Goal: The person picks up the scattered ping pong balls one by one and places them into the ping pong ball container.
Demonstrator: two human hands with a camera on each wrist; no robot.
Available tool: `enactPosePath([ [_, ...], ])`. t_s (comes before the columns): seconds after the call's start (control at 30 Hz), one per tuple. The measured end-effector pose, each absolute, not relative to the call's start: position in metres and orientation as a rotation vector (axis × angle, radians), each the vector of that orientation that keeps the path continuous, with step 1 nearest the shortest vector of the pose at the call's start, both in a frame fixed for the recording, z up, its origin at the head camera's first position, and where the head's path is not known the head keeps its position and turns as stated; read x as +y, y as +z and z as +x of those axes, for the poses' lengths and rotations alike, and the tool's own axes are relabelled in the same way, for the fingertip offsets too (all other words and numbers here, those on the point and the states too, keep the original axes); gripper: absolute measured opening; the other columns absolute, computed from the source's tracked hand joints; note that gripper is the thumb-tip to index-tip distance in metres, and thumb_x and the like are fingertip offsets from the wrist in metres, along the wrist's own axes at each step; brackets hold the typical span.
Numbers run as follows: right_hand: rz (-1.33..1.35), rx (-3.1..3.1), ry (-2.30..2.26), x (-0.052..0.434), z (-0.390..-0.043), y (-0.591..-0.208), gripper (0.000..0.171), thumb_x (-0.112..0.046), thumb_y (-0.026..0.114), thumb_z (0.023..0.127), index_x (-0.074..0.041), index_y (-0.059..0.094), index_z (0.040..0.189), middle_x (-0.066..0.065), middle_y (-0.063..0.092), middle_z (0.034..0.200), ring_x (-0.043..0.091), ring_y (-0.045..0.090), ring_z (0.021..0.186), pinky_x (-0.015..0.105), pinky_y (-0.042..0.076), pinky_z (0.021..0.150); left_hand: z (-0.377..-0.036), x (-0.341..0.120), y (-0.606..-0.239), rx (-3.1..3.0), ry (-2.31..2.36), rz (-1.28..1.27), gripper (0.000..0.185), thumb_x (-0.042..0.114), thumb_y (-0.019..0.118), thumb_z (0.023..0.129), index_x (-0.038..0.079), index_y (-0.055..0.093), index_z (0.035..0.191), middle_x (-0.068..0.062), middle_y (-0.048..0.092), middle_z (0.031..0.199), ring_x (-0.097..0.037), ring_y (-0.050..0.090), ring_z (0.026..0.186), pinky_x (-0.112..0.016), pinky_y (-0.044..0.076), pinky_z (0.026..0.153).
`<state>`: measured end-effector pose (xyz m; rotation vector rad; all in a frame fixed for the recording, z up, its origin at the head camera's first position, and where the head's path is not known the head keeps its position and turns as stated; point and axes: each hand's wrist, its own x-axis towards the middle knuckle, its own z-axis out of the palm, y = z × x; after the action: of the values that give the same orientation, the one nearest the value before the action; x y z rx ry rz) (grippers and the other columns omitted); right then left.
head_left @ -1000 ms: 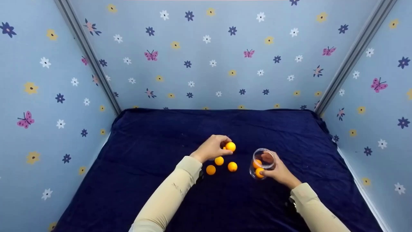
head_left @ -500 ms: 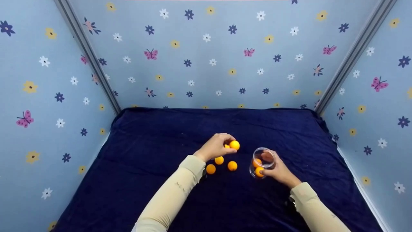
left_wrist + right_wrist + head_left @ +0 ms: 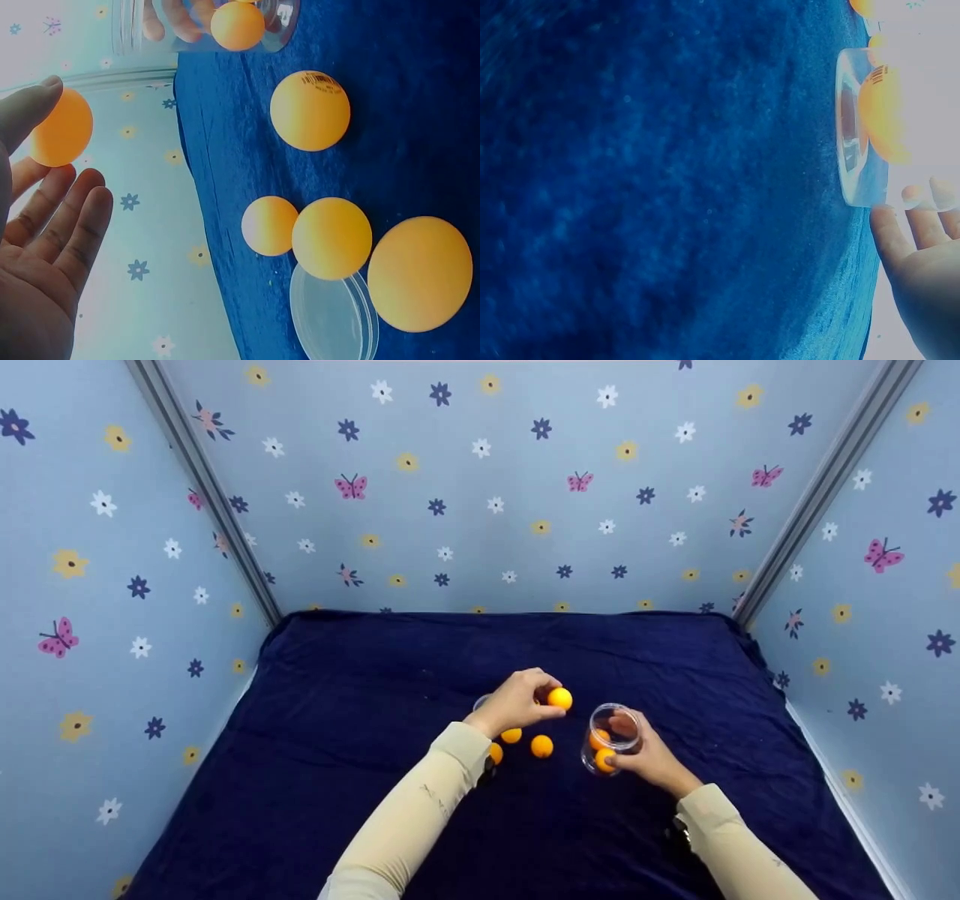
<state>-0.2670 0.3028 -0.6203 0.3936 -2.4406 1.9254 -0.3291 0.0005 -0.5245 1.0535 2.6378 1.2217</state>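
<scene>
Head view: walls [image 3: 469,529] are softly lit, cloth [image 3: 337,787] is rendered dark. Left wrist: walls are bleached pale. Right wrist: cloth is blurred; ball [image 3: 883,112] is partly washed out by glare.

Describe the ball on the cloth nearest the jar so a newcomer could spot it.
Find the blue cloth, then the jar in the right hand. In the head view, the ball lies on the cloth just left of the jar. Unlike the three balls grouped by the lid, it sits apart and shows dark print in the left wrist view.
</scene>
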Motion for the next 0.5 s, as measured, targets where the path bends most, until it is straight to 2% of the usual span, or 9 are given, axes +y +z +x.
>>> enactPosePath([
  [0.2, 0.387, -2.441, 1.93, 0.303, -0.267, -0.62, 0.087, 0.014, 0.088, 0.076, 0.015, 0.042, 0.151, 0.045, 0.053, 0.146, 0.014, 0.063, 0.133, 0.017, 0.049, 0.109, -0.328, 0.009, -0.525, 2.628, 1.255, 1.086, 0.038, 0.022, 0.086, 0.096, 0.005, 0.077, 0.128, -0.01, 0.074, 0.117, -0.028, 0.073, 0.106, -0.038, 0.063, 0.094],
  [0.3, 0.386, -2.45, 1.915, 0.304, -0.267, -0.62, 0.089, 0.013, 0.088, 0.077, 0.015, 0.042, 0.152, 0.044, 0.054, 0.147, 0.018, 0.062, 0.135, 0.017, 0.049, 0.109, -0.328, 0.014, -0.525, 2.643, 1.243, 1.102, 0.038, 0.023, 0.086, 0.096, 0.005, 0.076, 0.128, -0.01, 0.075, 0.118, -0.025, 0.073, 0.105, -0.037, 0.063, 0.095],
  [0.5, 0.365, -2.467, 1.906, 0.304, -0.267, -0.62, 0.09, 0.012, 0.089, 0.076, 0.013, 0.042, 0.153, 0.039, 0.057, 0.148, 0.026, 0.06, 0.138, 0.017, 0.048, 0.11, -0.326, 0.024, -0.524, 2.636, 1.243, 1.129, 0.039, 0.021, 0.086, 0.096, 0.003, 0.076, 0.128, -0.012, 0.076, 0.118, -0.026, 0.075, 0.106, -0.034, 0.062, 0.095],
])
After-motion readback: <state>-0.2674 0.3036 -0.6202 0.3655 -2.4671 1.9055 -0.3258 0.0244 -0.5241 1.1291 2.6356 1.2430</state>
